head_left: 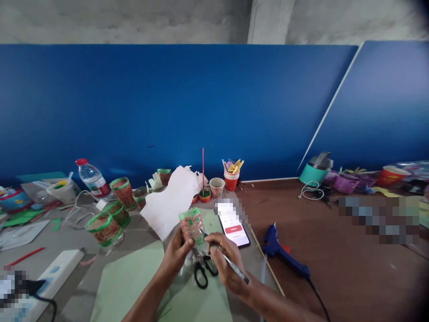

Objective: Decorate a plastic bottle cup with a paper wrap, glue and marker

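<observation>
My left hand (177, 251) is wrapped round a clear plastic cup (191, 225), tilted, with a green painted rim, green spots and a reddish-brown band. My right hand (228, 259) grips a pen (238, 272) with a clear barrel, its tip at the cup's right side. Whether the tip touches the plastic I cannot tell. Below the cup lie black-handled scissors (201, 278), their blades partly hidden. Sheets of pale green paper (130, 279) spread under both hands. Just beyond my right hand rests a lit smartphone (237, 229).
A blue glue gun (284, 252) with a cord lies to the right, beside a thin wooden stick (268, 264). Several painted cups (104, 229) and a water bottle (94, 179) stand left. White torn paper (174, 197) and a red paper cup (231, 181) are behind. A power strip (55, 277) lies front left.
</observation>
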`<state>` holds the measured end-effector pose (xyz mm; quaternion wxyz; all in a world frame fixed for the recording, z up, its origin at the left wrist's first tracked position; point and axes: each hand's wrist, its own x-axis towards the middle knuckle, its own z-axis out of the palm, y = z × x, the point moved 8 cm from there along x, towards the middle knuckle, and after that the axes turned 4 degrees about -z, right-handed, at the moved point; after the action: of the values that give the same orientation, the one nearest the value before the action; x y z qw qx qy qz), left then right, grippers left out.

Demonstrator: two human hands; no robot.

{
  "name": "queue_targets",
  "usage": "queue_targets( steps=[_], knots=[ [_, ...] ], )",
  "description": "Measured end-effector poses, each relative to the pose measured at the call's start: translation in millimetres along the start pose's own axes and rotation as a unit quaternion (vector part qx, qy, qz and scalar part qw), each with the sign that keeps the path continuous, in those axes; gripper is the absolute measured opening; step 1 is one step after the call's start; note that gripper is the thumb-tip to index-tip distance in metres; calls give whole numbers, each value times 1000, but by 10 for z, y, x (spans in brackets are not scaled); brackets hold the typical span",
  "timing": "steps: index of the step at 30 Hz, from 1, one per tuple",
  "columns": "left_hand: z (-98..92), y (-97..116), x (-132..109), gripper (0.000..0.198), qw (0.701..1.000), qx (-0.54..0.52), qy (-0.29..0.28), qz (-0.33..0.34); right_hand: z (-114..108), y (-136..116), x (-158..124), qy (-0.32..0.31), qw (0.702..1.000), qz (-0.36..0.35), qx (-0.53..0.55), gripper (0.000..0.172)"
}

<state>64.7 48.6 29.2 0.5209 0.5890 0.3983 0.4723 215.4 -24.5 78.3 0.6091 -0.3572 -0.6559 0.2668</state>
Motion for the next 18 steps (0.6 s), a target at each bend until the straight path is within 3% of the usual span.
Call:
queue_targets(
  steps=[18],
  knots=[
    [41, -3, -2, 58, 1000, 8, -21, 7, -5, -111, 33, -16, 996, -75, -56, 21]
  ],
)
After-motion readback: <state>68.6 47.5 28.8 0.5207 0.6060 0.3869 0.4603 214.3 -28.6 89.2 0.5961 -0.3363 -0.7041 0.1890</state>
